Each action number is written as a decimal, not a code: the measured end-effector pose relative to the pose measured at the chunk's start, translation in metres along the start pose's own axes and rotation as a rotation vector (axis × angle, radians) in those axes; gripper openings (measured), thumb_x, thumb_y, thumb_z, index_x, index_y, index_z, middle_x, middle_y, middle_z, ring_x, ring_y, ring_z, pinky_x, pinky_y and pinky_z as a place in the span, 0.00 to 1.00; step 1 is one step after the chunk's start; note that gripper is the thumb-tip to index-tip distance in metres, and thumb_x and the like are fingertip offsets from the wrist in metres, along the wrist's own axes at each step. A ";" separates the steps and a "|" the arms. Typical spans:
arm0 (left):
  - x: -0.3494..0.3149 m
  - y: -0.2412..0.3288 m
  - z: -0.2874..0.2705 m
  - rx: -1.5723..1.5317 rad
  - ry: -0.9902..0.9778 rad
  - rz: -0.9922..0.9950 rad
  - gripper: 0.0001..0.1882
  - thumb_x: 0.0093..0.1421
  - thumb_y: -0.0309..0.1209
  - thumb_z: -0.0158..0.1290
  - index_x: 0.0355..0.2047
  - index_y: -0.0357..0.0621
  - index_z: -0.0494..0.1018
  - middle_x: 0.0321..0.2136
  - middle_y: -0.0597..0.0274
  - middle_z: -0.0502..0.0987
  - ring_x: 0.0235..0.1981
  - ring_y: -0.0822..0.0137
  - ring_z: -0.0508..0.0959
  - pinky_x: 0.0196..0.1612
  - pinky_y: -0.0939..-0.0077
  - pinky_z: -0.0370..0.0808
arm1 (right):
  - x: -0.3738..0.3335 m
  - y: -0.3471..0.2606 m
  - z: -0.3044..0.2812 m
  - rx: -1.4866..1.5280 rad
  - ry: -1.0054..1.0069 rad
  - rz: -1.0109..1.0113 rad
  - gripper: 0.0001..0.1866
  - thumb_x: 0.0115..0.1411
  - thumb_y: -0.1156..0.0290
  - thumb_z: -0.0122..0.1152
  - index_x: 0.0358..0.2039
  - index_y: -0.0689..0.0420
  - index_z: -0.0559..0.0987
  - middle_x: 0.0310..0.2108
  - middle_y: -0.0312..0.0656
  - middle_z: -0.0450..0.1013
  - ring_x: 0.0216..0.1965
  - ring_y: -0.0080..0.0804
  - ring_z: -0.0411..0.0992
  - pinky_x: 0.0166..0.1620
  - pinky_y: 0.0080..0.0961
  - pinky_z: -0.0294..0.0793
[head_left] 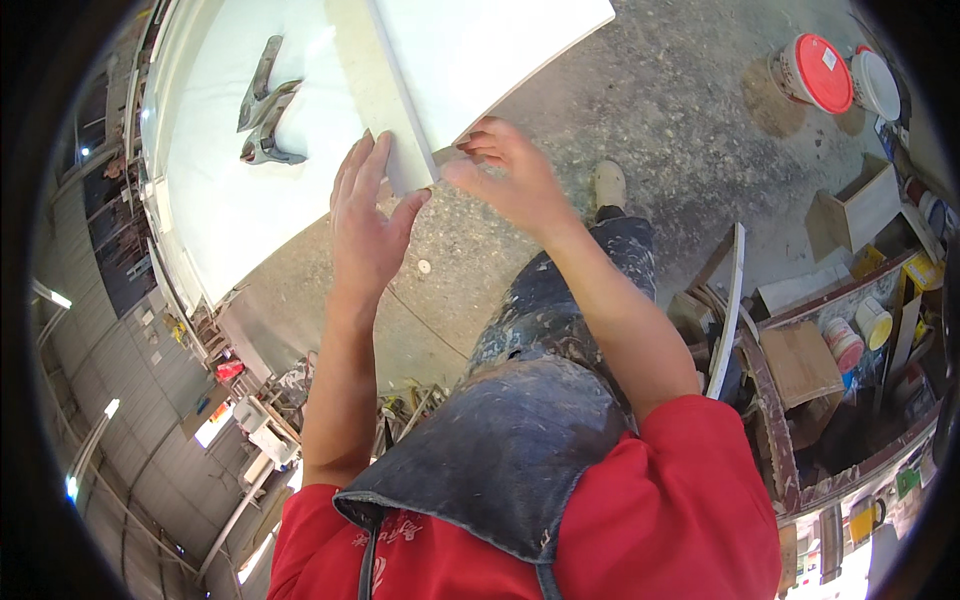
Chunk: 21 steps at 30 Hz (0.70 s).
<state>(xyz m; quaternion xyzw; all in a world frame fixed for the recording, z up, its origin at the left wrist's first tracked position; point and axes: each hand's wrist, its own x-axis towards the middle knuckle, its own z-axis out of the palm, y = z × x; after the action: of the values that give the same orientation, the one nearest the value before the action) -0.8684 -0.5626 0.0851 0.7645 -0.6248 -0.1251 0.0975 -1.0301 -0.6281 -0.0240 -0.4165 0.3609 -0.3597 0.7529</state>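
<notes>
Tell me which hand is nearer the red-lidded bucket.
Right. The right hand is by the right edge of the pale strip's near end; the red-lidded bucket stands off beyond it, rightward. The left hand is by the strip's left edge, farther away.

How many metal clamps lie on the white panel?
2: the farther clamp and, close by, the nearer clamp, both left of the strip and beyond the left hand. More may lie out of frame.

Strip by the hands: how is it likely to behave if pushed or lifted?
Probably stiff: the strip shows a crisp edge and no visible sag. It would likely slide rather than roll, being flat-sided and lying on the smooth-looking panel. Weight is hard to judge, as its far end is out of frame.
</notes>
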 end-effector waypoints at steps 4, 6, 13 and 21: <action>0.000 0.008 -0.002 0.007 -0.007 -0.049 0.40 0.53 0.30 0.69 0.66 0.43 0.68 0.65 0.43 0.68 0.66 0.46 0.67 0.66 0.56 0.67 | 0.008 0.002 0.012 0.085 0.061 0.104 0.29 0.57 0.60 0.74 0.52 0.67 0.75 0.41 0.48 0.81 0.43 0.35 0.80 0.46 0.31 0.80; 0.001 0.007 -0.002 -0.004 0.006 -0.019 0.39 0.53 0.30 0.69 0.65 0.43 0.69 0.65 0.43 0.68 0.66 0.46 0.68 0.66 0.56 0.67 | 0.012 0.013 0.013 0.212 0.089 0.043 0.28 0.57 0.60 0.74 0.50 0.66 0.76 0.39 0.47 0.81 0.40 0.34 0.80 0.44 0.30 0.80; 0.002 0.003 0.001 -0.067 0.012 -0.030 0.38 0.54 0.31 0.69 0.65 0.44 0.70 0.65 0.43 0.68 0.66 0.46 0.68 0.66 0.57 0.67 | 0.007 0.030 -0.011 -0.092 0.315 0.156 0.28 0.56 0.63 0.74 0.53 0.65 0.77 0.39 0.47 0.81 0.39 0.32 0.79 0.45 0.29 0.79; 0.003 0.009 0.002 -0.051 0.025 -0.083 0.37 0.54 0.33 0.69 0.65 0.46 0.70 0.66 0.45 0.68 0.68 0.48 0.67 0.69 0.56 0.63 | -0.095 0.060 -0.108 -0.287 -0.345 0.438 0.41 0.56 0.62 0.75 0.67 0.62 0.68 0.61 0.52 0.71 0.63 0.42 0.69 0.64 0.38 0.69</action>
<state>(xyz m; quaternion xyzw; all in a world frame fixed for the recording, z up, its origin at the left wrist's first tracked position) -0.8764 -0.5674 0.0854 0.7887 -0.5877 -0.1355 0.1195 -1.1522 -0.5641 -0.0967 -0.4858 0.3560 -0.0584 0.7961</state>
